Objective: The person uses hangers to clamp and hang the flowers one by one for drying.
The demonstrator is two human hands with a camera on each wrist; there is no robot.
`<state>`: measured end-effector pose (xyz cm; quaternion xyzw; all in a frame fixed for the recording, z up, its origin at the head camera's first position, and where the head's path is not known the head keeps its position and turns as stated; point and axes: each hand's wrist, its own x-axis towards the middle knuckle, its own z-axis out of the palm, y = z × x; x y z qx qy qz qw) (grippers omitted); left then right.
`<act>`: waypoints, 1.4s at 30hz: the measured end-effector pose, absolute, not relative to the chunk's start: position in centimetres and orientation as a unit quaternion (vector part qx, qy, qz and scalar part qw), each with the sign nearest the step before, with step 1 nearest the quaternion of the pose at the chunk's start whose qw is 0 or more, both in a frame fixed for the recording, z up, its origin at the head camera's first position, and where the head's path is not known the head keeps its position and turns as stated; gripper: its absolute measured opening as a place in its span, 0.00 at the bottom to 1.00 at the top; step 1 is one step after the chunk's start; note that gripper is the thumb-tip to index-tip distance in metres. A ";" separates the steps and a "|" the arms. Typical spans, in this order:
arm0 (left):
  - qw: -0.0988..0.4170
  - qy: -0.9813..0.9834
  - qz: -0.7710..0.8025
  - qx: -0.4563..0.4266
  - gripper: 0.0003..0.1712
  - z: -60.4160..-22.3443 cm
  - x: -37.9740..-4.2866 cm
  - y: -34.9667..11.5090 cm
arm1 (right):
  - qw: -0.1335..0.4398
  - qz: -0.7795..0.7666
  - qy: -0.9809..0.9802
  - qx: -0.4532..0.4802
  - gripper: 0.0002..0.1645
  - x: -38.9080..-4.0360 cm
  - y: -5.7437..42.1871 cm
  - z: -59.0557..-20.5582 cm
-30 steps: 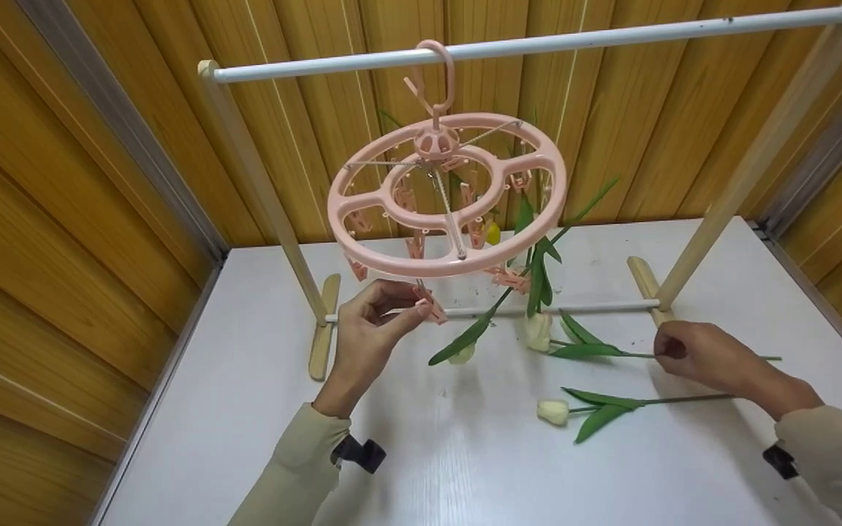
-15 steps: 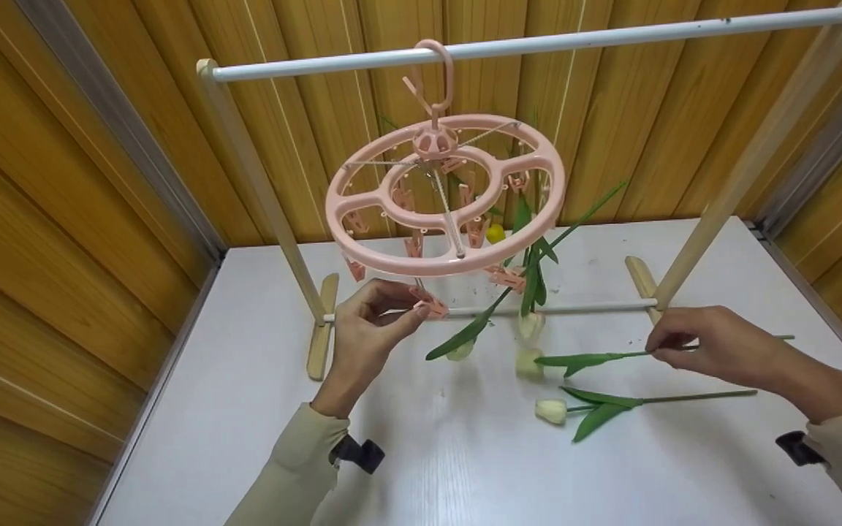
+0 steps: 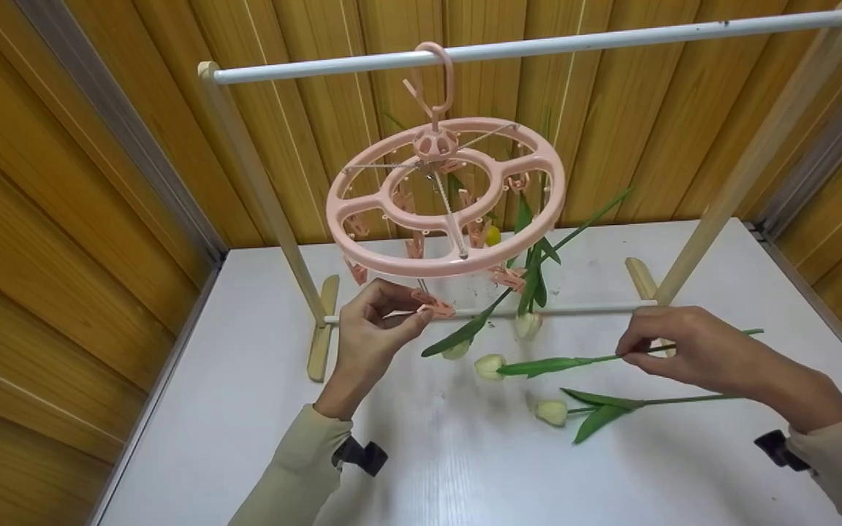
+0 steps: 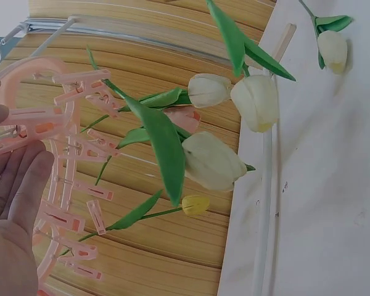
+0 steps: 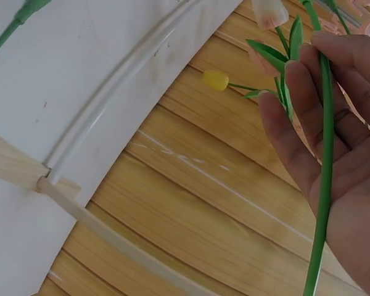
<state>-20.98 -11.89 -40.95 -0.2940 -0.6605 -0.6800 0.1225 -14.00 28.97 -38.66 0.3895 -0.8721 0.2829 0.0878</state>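
A round pink clip hanger (image 3: 445,267) hangs by its hook from a white rod. My left hand (image 3: 373,321) pinches one of its pink clothespins (image 3: 437,307) at the front, below the ring; the left wrist view shows this clothespin (image 4: 34,126) between thumb and fingers. My right hand (image 3: 691,351) pinches the green stem of a white artificial tulip (image 3: 490,367), its bloom pointing left toward the hanger. In the right wrist view the stem (image 5: 325,142) runs across the palm. Another white tulip (image 3: 552,413) lies on the table in front.
Several tulips hang in clothespins at the hanger's right and back, among them a white tulip (image 3: 528,325) and a yellow tulip (image 4: 195,205). The white rod (image 3: 611,42) rests on wooden posts (image 3: 750,161). A low white crossbar (image 3: 582,307) runs along the table (image 3: 245,438). Wood-panelled walls surround it.
The right hand has lifted its tulip and brought it left, so the bloom has moved toward the hanger. The clothespin in the left hand has tilted closer to level.
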 end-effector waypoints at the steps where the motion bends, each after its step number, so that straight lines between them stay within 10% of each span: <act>1: 0.123 -0.660 -0.680 -0.295 0.15 -40.9 -21.0 -11.8 | 0.089 0.282 -0.871 0.392 0.27 -14.0 28.7 -38.5; 42: 0.089 -0.665 -0.677 -0.303 0.15 -40.3 -20.3 -10.4 | 0.133 0.293 -0.845 0.426 0.20 -16.8 20.8 -35.9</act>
